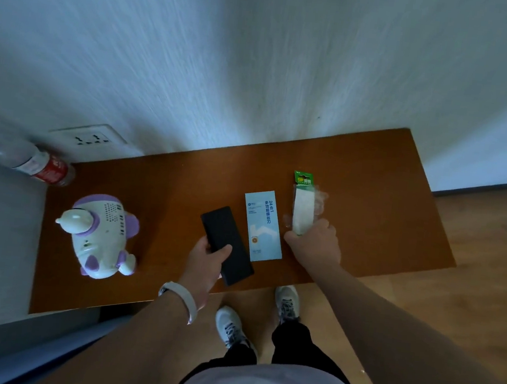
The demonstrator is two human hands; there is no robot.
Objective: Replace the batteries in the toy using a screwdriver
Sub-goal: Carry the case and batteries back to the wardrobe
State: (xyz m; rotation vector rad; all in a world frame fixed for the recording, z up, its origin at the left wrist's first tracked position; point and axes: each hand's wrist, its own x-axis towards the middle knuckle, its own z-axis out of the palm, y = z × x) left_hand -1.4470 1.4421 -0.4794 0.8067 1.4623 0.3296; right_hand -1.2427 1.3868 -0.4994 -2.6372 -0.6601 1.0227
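Note:
A white and purple toy lies on its back at the left end of the brown table. My left hand grips the near end of a flat black case in the middle of the table. Beside the case lies a light blue screwdriver-set sleeve. My right hand holds the near end of a battery pack in clear plastic with a green header card; the pack points away from me.
A plastic bottle with a red label lies at the far left by a wall socket. The wall stands right behind the table. Wooden floor and my shoes are below the table's near edge.

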